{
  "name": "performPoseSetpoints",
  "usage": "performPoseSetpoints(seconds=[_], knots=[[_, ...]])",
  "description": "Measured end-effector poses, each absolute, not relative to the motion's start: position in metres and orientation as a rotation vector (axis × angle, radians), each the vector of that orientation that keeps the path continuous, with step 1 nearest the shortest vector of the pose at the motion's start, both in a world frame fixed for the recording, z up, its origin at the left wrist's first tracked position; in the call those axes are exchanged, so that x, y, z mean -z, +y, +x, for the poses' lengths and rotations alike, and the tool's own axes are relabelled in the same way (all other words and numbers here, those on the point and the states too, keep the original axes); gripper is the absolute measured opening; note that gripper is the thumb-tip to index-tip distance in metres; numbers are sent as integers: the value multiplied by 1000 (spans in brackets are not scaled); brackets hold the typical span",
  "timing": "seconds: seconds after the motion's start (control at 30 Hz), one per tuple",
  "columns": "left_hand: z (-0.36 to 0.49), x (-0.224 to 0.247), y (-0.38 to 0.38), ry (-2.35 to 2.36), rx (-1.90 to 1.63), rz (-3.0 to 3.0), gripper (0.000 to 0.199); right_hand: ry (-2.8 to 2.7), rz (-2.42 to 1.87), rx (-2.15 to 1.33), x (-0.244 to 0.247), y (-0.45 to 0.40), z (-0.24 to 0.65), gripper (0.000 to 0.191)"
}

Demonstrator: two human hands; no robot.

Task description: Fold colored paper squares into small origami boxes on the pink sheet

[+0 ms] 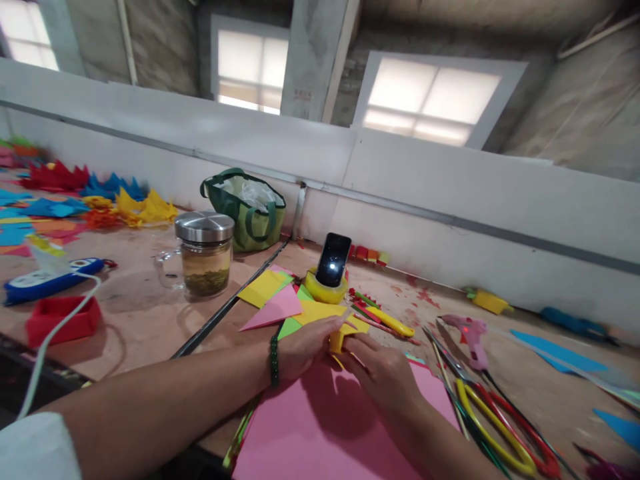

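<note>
Above a stack of large pink sheets [320, 427], both my hands meet at a small folded piece of yellow paper [337, 341]. My left hand [310, 343], with a dark green bead bracelet at the wrist, is closed on the piece from the left. From the right, my right hand [380, 370] pinches its other side with bent fingers. Some fingertips are blurred or hidden behind the paper. Just beyond the hands lie loose yellow, pink and green sheets [273, 307].
A phone [333, 260] leans in a yellow tape roll [325, 288]. Scissors [495, 427] and a pink glue gun [470, 337] lie right. A glass tea mug [205, 257], green bag [257, 217], red box [63, 320] and folded coloured paper [150, 208] stand left.
</note>
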State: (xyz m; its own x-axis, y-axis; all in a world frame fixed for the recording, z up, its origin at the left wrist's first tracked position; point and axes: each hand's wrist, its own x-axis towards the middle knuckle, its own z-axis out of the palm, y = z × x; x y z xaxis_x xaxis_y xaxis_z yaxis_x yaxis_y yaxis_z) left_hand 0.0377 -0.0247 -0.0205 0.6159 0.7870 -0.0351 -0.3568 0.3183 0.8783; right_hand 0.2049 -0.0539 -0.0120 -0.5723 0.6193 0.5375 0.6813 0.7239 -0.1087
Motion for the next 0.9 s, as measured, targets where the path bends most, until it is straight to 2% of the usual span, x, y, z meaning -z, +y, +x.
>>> performPoseSetpoints(seconds=[0.17, 0.3, 0.5, 0.6, 0.77, 0.9], knots=[[35, 19, -24, 490, -812, 956, 36, -2468, -878, -23, 2, -54, 209, 30], [38, 19, -23, 470, -837, 926, 36, -2423, -1021, -214, 2, -53, 211, 17], [38, 21, -23, 511, -907, 914, 42, -2028, -1270, -562, 5, -48, 207, 41], [37, 21, -22, 529, -898, 917, 49, -2022, -1263, -581, 6, -48, 207, 39], [36, 22, -18, 526, -846, 1033, 56, -2166, -1179, -373, 11, -50, 207, 28], [37, 24, -15, 548, -910, 1134, 52, -2055, -1240, -546, 8, -48, 205, 27]])
